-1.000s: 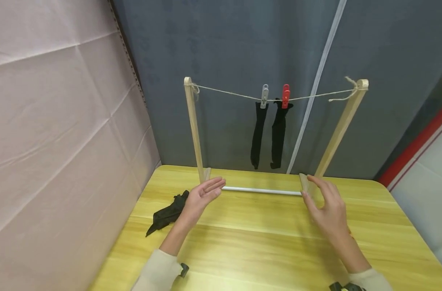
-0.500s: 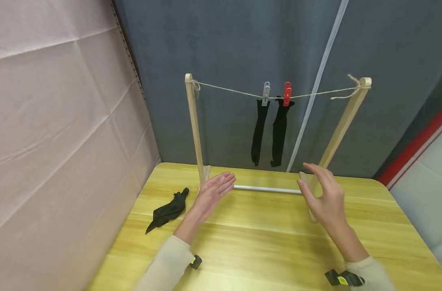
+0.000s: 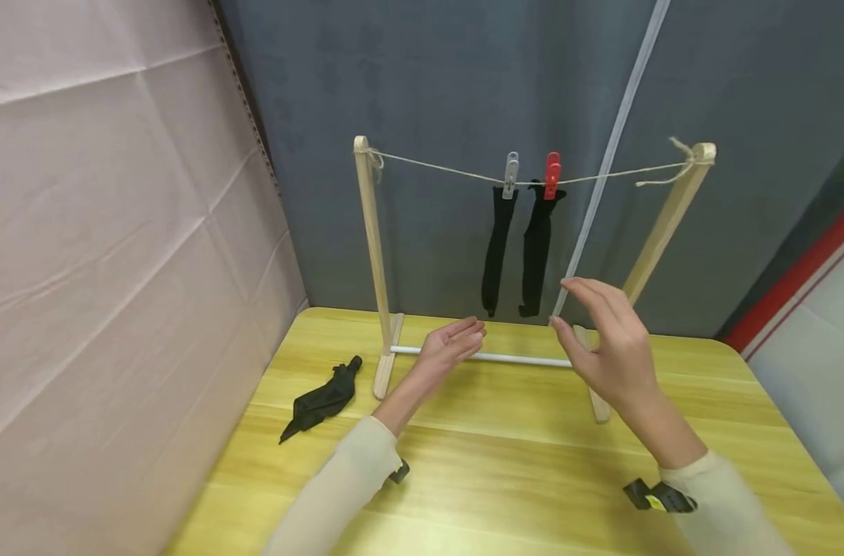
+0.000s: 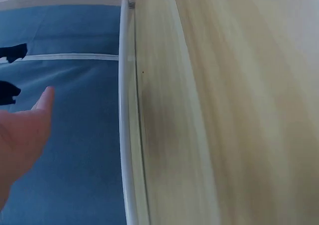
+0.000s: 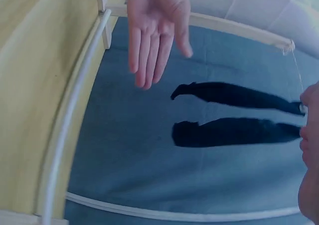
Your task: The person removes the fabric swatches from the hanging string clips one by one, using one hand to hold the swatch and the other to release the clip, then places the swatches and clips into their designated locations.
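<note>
On the right sleeve cuff, I am seeing a black wrist unit (image 3: 674, 498) carrying a yellow patch (image 3: 655, 503); any print there is coming through too small for me to read. Two limp black socks are hanging from a sagging line of fibrous twine (image 3: 435, 165): one sock (image 3: 496, 255) under a grey clip (image 3: 510, 176), the other sock (image 3: 536, 255), ragged at its top, under a red clip (image 3: 552, 176). The twine is looping round the rounded tops of a left post (image 3: 373, 247) and a right post (image 3: 668, 224), both pale bare wood. Low between them a smooth white rod (image 3: 522, 359) is running, and flat wooden feet are resting on the yellow, wood-grained table (image 3: 505, 494). I am watching the left hand (image 3: 451, 346) hovering below the socks, palm facing the right hand (image 3: 612, 347), its fingers lying straight and side by side. The right hand is hovering near the right post, fingers gently curving, thumb standing well apart from them. A crumpled black cloth (image 3: 322, 398) is lying left of the left post, tapering to a point. Behind everything, a grey-blue curtain (image 3: 435, 77) is hanging beside a creased pale sheet (image 3: 116, 232).
</note>
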